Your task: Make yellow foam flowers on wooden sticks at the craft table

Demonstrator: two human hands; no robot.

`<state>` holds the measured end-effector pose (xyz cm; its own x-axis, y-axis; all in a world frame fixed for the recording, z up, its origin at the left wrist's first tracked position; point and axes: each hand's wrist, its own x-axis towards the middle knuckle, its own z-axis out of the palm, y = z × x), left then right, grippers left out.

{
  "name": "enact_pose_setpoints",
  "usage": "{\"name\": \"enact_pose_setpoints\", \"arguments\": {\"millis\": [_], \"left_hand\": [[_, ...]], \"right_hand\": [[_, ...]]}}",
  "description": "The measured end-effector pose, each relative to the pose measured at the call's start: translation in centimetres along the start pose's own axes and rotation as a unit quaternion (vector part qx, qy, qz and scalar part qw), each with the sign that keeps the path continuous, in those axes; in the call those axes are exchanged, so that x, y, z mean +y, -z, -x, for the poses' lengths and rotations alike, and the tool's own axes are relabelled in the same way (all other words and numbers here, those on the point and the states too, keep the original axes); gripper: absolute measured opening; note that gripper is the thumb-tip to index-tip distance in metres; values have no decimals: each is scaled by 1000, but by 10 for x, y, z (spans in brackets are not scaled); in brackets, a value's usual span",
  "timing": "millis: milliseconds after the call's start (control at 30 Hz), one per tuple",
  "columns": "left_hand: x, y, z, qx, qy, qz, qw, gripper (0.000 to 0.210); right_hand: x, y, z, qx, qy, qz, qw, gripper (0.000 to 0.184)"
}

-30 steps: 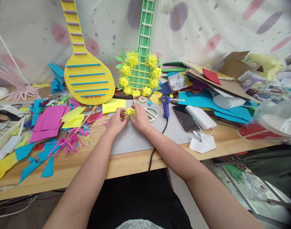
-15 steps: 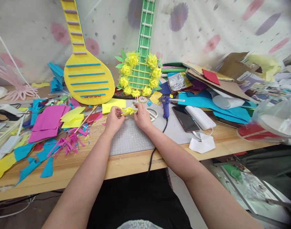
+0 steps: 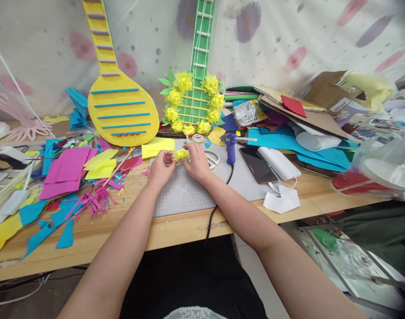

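Between my hands, above the grey cutting mat (image 3: pixel 176 195), is a small yellow paper flower (image 3: pixel 180 155). My left hand (image 3: pixel 162 167) pinches it from the left, and the fingers of my right hand (image 3: pixel 197 162) close on its right side. A pair of scissors (image 3: pixel 213 159) lies just beyond my right hand, its blades hidden. Behind my hands leans a green paper instrument (image 3: pixel 197 95) ringed with yellow paper flowers. A yellow paper instrument (image 3: pixel 122 108) with blue strips stands to its left. Folded yellow paper (image 3: pixel 158 147) rests behind my left hand.
A blue glue gun (image 3: pixel 231 150) stands on the mat, its black cord running over the table's front edge. To its right lie a phone (image 3: pixel 257 165) and a white power bank (image 3: pixel 278 163). Magenta paper (image 3: pixel 64 170) and scraps cover the left; cardboard (image 3: pixel 309 119) piles up at the right.
My left hand has shifted slightly right and down, closer to my right hand. The yellow flower has turned and looks more bunched together. Things on the table stay where they were.
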<state>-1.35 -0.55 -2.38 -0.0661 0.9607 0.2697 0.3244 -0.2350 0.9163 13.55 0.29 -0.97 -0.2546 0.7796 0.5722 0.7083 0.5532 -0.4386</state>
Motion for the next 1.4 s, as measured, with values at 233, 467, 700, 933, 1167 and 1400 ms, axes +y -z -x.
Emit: {"name": "enact_pose_setpoints", "arguments": {"millis": [233,467,700,933,1167,1400], "left_hand": [[4,-3,1,50,-19,-19,998,25],[7,-2,1,47,-29,-20,998,24],[11,0,3,26,-68,-37,997,24],[18,3,4,36,-111,-130,985,20],[16,7,3,25,-123,-145,982,20],[13,8,2,30,-121,-151,981,20]], "right_hand": [[-11,0,1,-3,35,6,999,18],[-9,-1,0,-1,24,21,999,12],[-6,-3,0,8,24,23,999,11],[-8,-1,0,4,18,11,1000,11],[-8,0,0,3,15,14,1000,12],[-8,2,0,-5,9,13,1000,12]]}}
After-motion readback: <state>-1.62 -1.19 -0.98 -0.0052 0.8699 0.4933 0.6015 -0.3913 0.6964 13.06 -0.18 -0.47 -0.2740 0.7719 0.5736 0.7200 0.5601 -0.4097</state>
